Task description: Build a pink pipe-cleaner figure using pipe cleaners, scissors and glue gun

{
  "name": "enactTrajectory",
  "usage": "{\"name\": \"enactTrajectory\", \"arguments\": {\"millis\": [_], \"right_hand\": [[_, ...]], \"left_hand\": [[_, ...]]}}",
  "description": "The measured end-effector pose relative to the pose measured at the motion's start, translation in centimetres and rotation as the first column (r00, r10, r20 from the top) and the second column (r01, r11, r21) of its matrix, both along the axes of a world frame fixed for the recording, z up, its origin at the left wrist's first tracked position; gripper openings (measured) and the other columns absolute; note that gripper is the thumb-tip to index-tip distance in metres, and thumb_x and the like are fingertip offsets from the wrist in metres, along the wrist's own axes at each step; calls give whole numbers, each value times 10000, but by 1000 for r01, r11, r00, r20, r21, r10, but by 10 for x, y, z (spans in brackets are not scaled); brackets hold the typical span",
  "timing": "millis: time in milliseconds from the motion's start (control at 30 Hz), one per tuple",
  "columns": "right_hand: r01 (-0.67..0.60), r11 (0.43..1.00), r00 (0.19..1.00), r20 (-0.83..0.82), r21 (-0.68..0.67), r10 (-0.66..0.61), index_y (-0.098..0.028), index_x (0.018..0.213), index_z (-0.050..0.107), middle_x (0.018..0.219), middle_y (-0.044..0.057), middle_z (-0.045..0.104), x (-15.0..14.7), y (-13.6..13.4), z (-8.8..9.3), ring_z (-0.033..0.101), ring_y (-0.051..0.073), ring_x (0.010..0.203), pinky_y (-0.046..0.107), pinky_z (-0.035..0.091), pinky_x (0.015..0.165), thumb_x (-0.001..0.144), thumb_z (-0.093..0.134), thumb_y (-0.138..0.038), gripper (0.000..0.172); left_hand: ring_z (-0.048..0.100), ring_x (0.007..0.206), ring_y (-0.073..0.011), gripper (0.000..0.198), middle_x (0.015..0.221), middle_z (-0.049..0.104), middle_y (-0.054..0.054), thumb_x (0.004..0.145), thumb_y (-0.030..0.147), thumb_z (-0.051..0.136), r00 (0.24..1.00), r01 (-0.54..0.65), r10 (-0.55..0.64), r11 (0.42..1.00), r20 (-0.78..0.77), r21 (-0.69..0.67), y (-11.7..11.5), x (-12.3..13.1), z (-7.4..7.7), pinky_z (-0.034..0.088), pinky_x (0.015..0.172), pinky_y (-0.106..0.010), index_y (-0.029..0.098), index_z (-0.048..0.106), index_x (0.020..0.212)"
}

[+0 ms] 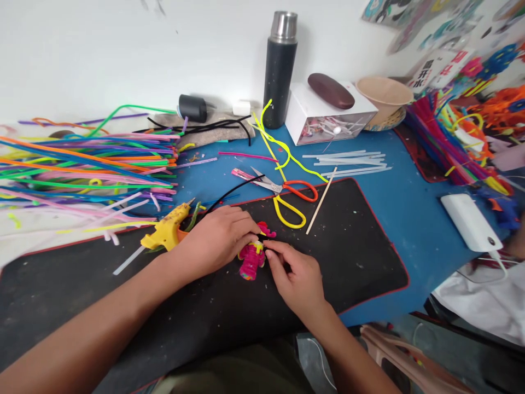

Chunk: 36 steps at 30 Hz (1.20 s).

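Observation:
A small magenta pipe-cleaner figure [249, 264] with yellow at its neck and a red part on top is between my hands, over the black mat [348, 246]. My left hand [219, 235] is closed, its fingertips pinching the figure's upper part from the left. From the right, my right hand [297, 273] pinches at the figure's side with thumb and index finger. Dark material shows between the fingertips, partly hidden by them. Beside my left hand lies a yellow glue gun [166, 230] with a clear stick in its back. A black pipe cleaner [233, 189] curves up behind that hand.
Scissors [279, 189] with red and yellow handles and a wooden stick [322, 200] lie beyond my hands. Many colourful pipe cleaners [82, 158] spread at left. Behind stand a black flask [280, 71] and a white box [299, 120]; a white power bank [470, 221] lies right.

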State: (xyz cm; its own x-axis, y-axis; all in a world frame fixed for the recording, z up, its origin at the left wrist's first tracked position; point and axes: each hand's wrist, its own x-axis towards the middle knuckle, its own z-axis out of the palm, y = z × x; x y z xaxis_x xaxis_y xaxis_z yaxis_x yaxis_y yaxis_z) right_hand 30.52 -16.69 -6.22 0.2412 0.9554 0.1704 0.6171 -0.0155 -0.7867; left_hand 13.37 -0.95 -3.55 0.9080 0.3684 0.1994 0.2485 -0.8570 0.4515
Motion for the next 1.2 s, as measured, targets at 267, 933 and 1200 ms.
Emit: {"name": "enactTrajectory", "arguments": {"millis": [267,933,1200], "right_hand": [[55,998,998,-34,19,-54,-244,1086,815,902,20,864,1,-2,2,778,166,654,255,623,695,1040,613,-230,208],[23,1000,999,-40,9,-23,-246,1088,807,1017,18,876,2,0,-1,840,195,852,271,623,798,1046,609,-186,212],[25,1000,999,-40,16,-24,-231,1076,808,1010,18,875,1,1,-2,838,186,842,250,611,800,1045,608,-178,209]], "left_hand": [[742,923,-240,163,982,797,-80,1060,236,613,1000,-15,15,999,5,-30,-1,-1,-3,565,869,-379,183,764,1031],[747,928,-239,138,993,801,-66,1065,226,619,1000,8,-8,1000,18,-18,-1,-1,-2,558,866,-369,186,750,1051],[751,925,-240,144,996,802,-65,1060,206,626,999,18,-18,1000,41,-19,1,-1,-2,570,870,-369,179,766,1078]]}}
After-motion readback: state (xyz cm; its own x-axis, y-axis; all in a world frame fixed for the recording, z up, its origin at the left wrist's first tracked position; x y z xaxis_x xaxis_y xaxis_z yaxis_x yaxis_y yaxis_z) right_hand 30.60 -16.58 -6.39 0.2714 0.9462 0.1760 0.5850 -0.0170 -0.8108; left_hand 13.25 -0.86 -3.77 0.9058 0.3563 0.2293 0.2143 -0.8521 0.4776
